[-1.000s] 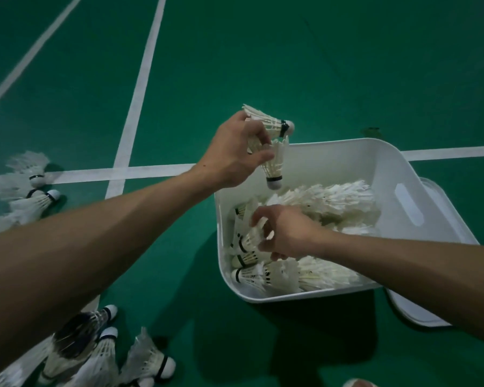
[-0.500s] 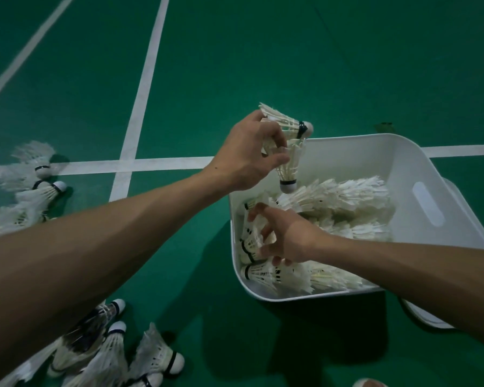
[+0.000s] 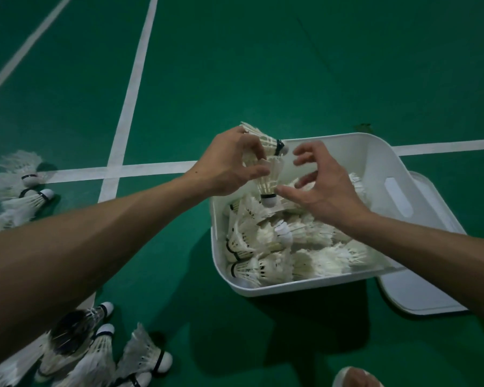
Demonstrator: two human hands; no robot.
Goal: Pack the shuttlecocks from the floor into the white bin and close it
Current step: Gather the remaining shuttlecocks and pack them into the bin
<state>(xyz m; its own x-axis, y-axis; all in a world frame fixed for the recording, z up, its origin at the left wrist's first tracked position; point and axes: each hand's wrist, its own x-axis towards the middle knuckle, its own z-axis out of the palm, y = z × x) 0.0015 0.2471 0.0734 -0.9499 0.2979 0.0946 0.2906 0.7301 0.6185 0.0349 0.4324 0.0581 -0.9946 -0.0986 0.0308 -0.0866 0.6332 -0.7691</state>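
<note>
The white bin (image 3: pixel 355 277) stands on the green floor at centre right, holding several white shuttlecocks (image 3: pixel 266 247). My left hand (image 3: pixel 229 166) is above the bin's far left corner and grips two shuttlecocks (image 3: pixel 270 174), one pointing right, one hanging cork down. My right hand (image 3: pixel 322 185) hovers just right of them over the bin, fingers spread and curved, holding nothing. More shuttlecocks lie on the floor at the left (image 3: pixel 23 191) and at the bottom left (image 3: pixel 95 350).
The bin's white lid (image 3: pixel 419 297) lies flat on the floor under and beside the bin's right side. White court lines (image 3: pixel 129 107) cross the floor at the left. A foot (image 3: pixel 355 378) shows at the bottom edge.
My right hand has lifted out of the bin's shuttlecocks and risen next to the two in my left hand. My left hand has stayed above the bin's corner.
</note>
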